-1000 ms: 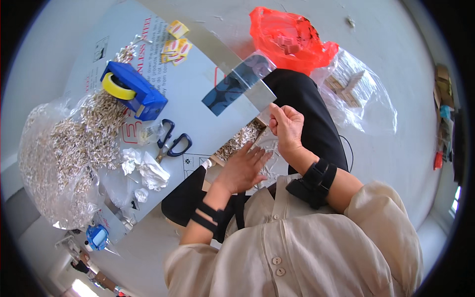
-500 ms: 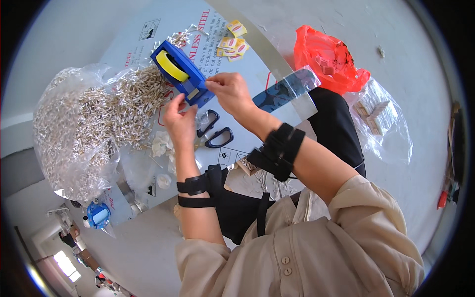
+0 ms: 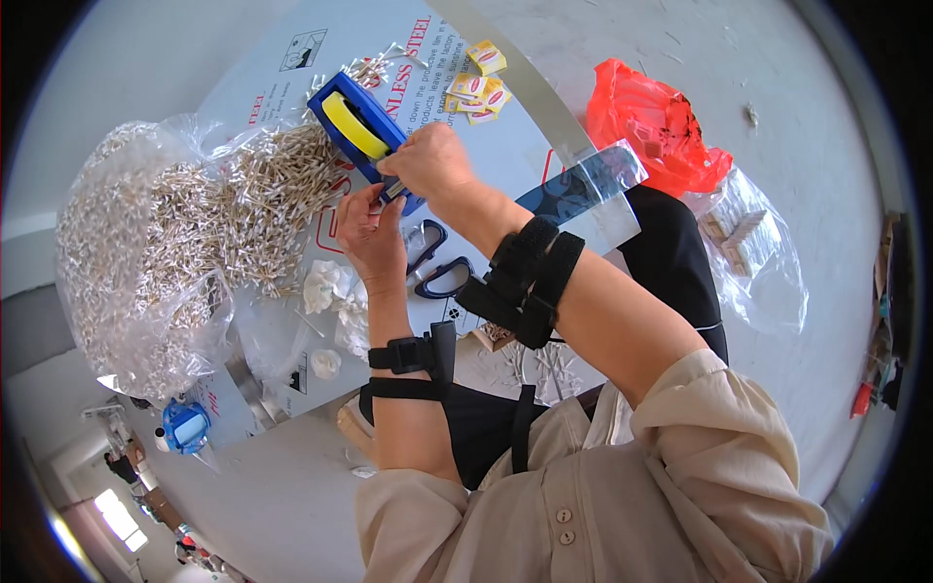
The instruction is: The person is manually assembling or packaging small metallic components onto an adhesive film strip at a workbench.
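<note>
A blue tape dispenser holding a yellow roll of tape lies on the film-covered sheet. At its near end is my left hand, thumb and fingertips closed about the end. My right hand is over the dispenser's near right part, fingers curled and pressed together close to the roll; what they pinch is hidden. Scissors with dark blue handles lie just right of my left wrist, partly covered. Left of the dispenser, a heap of cotton swabs spills from a clear plastic bag.
Small yellow packets lie beyond my right hand. A red plastic bag and a clear bag with small packs are on the right. Crumpled white tissue sits beside my left wrist. A blue-labelled container is at the lower left.
My right hand has moved a little left and nearer, over the dispenser's near end. My left thumb and fingers have drawn closer together there. The whole view has shifted slightly.
</note>
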`<action>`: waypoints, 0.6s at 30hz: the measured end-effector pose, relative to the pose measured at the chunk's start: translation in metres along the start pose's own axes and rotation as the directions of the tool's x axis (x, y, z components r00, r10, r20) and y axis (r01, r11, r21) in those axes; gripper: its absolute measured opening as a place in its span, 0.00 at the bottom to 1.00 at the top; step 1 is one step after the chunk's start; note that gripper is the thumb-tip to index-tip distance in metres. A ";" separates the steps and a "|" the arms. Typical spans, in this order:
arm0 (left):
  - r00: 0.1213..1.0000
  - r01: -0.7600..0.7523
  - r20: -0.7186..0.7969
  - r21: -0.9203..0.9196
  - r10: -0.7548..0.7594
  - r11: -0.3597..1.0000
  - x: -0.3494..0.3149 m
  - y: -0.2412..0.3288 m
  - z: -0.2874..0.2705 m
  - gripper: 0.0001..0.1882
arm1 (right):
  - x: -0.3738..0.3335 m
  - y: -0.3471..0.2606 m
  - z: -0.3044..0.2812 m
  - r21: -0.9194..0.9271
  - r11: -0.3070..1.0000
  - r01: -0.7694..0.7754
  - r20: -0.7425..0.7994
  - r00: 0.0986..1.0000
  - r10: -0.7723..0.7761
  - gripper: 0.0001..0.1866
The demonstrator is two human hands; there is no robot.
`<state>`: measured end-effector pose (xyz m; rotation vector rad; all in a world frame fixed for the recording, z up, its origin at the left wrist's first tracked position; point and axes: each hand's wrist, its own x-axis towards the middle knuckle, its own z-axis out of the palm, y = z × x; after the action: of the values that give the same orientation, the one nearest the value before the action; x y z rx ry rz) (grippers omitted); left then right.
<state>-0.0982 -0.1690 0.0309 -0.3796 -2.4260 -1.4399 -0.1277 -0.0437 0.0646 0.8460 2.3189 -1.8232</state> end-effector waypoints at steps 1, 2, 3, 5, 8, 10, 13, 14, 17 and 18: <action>1.000 0.001 0.001 0.001 -0.001 1.000 -0.001 0.000 0.000 0.11 | -0.003 -0.006 0.000 0.058 0.998 -0.022 0.011 1.000 0.022 0.11; 0.999 0.031 0.010 0.010 -0.031 0.999 -0.001 0.004 0.000 0.11 | -0.006 -0.008 -0.001 0.116 0.992 -0.045 0.020 0.999 0.043 0.13; 0.998 0.061 0.019 0.019 -0.061 0.998 -0.001 0.007 0.001 0.11 | -0.010 -0.008 -0.003 0.116 0.992 -0.047 0.018 0.999 0.045 0.13; 0.999 0.019 0.028 0.101 -0.021 0.995 0.000 0.004 -0.001 0.12 | -0.024 -0.008 -0.011 0.240 0.970 -0.037 0.095 0.995 0.014 0.10; 0.999 -0.037 0.011 0.131 0.036 0.991 0.000 -0.003 -0.004 0.13 | -0.057 0.001 -0.018 0.511 0.850 -0.129 0.144 0.988 0.063 0.08; 0.999 -0.053 -0.007 0.066 0.054 0.996 -0.001 -0.002 -0.001 0.13 | -0.074 0.007 -0.029 0.503 0.850 -0.156 0.170 0.982 0.080 0.08; 0.999 0.023 0.022 0.041 -0.024 0.999 -0.001 0.004 -0.003 0.15 | -0.099 0.017 -0.038 0.511 0.835 -0.205 0.220 0.970 0.104 0.07; 0.999 0.050 0.016 0.055 -0.051 0.997 -0.001 0.006 -0.003 0.15 | -0.107 0.021 -0.042 0.526 0.821 -0.223 0.238 0.965 0.109 0.08; 0.996 0.085 0.010 0.077 -0.086 0.993 -0.002 0.007 0.001 0.15 | -0.129 0.031 -0.054 0.488 0.849 -0.202 0.271 0.960 0.072 0.07; 0.996 0.090 0.007 0.090 -0.091 0.992 -0.001 0.007 -0.001 0.15 | -0.136 0.035 -0.057 0.489 0.848 -0.202 0.274 0.959 0.070 0.07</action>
<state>-0.0943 -0.1663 0.0364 -0.2604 -2.5361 -1.3624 0.0188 -0.0371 0.1020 0.7476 1.5924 -2.3633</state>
